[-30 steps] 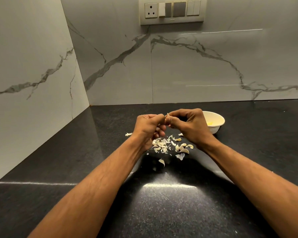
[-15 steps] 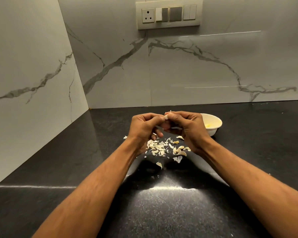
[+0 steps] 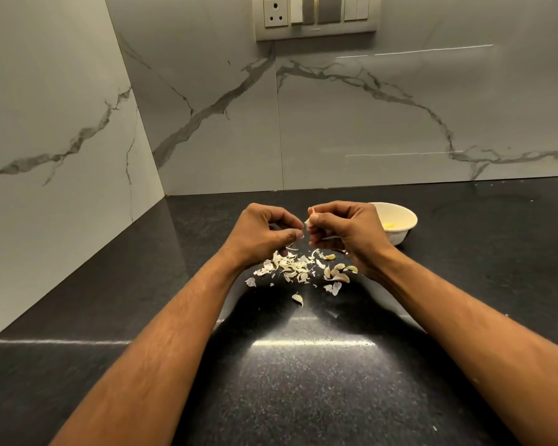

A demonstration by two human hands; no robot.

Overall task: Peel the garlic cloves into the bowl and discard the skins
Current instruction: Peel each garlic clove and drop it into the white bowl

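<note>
My right hand (image 3: 348, 231) pinches a garlic clove (image 3: 309, 221) between thumb and fingertips, above the counter. My left hand (image 3: 264, 235) is just left of it, a small gap away, fingers curled and thumb against forefinger; a pale sliver of garlic skin (image 3: 292, 247) shows under its fingers. Below both hands lies a pile of torn skins (image 3: 290, 267), with several unpeeled cloves (image 3: 340, 273) to its right and one clove (image 3: 298, 298) nearer me. A white bowl (image 3: 403, 233) stands behind my right hand, holding something pale yellow (image 3: 389, 225); my hand hides the bowl's left side.
The black speckled counter (image 3: 303, 381) meets marble walls at the back and left, forming a corner at far left. A switch plate with a socket (image 3: 316, 16) is on the back wall. A glare streak lies on the counter between my forearms.
My hands were joined on the clove; now the left hand has drawn slightly left and down, away from it. The right hand keeps holding the clove. The view tilted down a little.
</note>
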